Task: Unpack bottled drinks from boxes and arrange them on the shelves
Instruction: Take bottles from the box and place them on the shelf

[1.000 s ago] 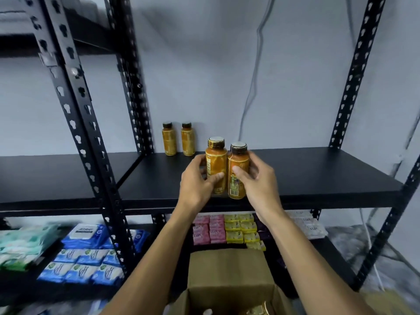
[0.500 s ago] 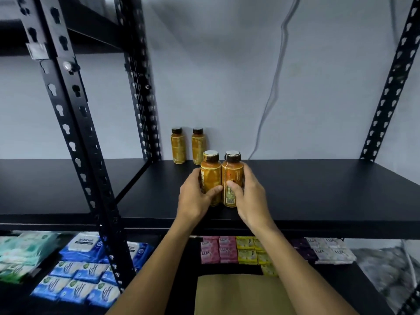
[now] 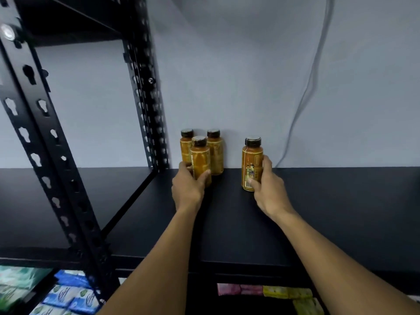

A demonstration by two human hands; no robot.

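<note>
The left hand point(image 3: 187, 189) and the right hand point(image 3: 269, 192) are both bare, and mostly their backs are visible. The left forearm point(image 3: 159, 258) and the right forearm point(image 3: 329, 253) are bare too, slim and smooth, uncovered down to the lower edge of the view (the upper arms are outside it). The nail on the right thumb point(image 3: 250, 181) looks short and plain.

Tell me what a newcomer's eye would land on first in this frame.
Four orange bottles with dark caps stand out against the black shelf. The left hand grips the front bottle just before the back-left bottle and back-right bottle by the wall, while the right hand holds the lone bottle upright, apart to their right. A grey cable runs down the wall behind.
</note>
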